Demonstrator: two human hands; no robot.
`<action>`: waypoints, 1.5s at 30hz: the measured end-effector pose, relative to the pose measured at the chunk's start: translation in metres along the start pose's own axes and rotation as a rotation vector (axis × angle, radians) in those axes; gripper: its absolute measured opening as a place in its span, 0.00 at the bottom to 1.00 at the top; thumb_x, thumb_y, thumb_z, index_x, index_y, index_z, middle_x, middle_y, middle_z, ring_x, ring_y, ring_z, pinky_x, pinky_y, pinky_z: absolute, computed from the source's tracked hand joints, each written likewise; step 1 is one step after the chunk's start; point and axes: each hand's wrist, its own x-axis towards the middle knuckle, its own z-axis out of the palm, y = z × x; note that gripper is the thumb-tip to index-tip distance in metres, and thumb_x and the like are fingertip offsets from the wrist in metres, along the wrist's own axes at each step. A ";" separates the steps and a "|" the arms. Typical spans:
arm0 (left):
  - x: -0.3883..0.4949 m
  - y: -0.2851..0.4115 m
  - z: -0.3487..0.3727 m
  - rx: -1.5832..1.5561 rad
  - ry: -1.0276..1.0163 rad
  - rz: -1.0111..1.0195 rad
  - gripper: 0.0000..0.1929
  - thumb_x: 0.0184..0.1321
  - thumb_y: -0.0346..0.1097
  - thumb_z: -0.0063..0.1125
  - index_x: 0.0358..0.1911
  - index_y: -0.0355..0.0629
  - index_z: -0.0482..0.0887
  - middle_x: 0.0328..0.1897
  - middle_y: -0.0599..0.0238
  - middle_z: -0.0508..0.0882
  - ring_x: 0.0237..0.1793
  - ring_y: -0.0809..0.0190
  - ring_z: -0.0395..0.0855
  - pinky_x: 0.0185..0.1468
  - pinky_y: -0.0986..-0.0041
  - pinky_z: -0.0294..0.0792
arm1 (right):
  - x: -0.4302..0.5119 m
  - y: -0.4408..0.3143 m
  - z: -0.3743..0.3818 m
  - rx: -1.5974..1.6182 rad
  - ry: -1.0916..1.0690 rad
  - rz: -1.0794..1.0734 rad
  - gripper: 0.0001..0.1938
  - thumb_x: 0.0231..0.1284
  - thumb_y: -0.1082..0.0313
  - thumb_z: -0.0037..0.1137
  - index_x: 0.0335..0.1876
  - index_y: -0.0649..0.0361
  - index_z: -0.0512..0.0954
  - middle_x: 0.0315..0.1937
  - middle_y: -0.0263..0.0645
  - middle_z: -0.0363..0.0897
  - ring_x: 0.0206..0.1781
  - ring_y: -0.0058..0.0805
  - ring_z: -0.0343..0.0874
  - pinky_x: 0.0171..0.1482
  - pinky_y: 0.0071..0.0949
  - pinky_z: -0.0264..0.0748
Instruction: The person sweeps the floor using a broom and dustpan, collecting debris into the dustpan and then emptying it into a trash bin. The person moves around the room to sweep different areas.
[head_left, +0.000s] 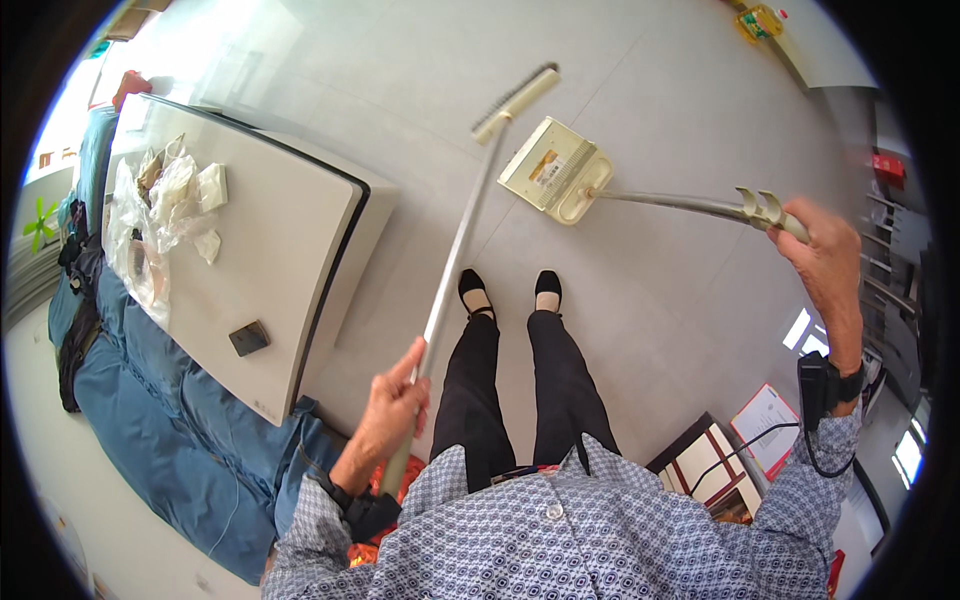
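My left hand (390, 405) grips the metal pole of a broom (457, 247). The broom's long narrow head with dark bristles (516, 101) is at the far end, up and left of a dustpan. My right hand (821, 247) is closed around the end of the handle of this cream plastic dustpan (559, 171), beside two curved clips on the handle. The dustpan rests on the grey tiled floor, a short way beyond my black shoes, and bears a label. Broom head and dustpan are apart.
A white-topped table (277, 187) stands at left with plastic bags (176, 195) and a small dark box-like object (249, 338). Behind it is a blue-covered sofa (165, 405). An oil bottle (759, 24) stands at top right. A paper on a red-edged board (766, 426) lies near a cabinet at lower right.
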 end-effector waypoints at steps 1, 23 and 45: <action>0.013 0.000 -0.008 0.070 0.054 0.017 0.31 0.68 0.26 0.47 0.75 0.47 0.58 0.19 0.71 0.73 0.14 0.72 0.71 0.17 0.76 0.68 | -0.002 0.002 0.003 -0.026 0.002 0.021 0.08 0.51 0.63 0.62 0.33 0.56 0.80 0.24 0.42 0.78 0.25 0.40 0.76 0.32 0.35 0.70; 0.130 -0.027 0.053 0.082 -0.098 -0.070 0.30 0.68 0.28 0.45 0.75 0.41 0.57 0.21 0.67 0.72 0.15 0.68 0.72 0.16 0.73 0.69 | -0.009 0.018 0.032 -0.024 -0.026 0.088 0.10 0.50 0.61 0.64 0.34 0.54 0.79 0.28 0.42 0.79 0.30 0.46 0.78 0.33 0.39 0.70; 0.117 0.000 -0.080 0.012 0.229 -0.069 0.32 0.67 0.25 0.46 0.75 0.40 0.54 0.20 0.70 0.71 0.15 0.70 0.70 0.16 0.75 0.67 | -0.056 0.047 0.028 0.020 -0.069 0.264 0.13 0.48 0.66 0.66 0.40 0.59 0.81 0.29 0.43 0.81 0.30 0.40 0.80 0.36 0.29 0.74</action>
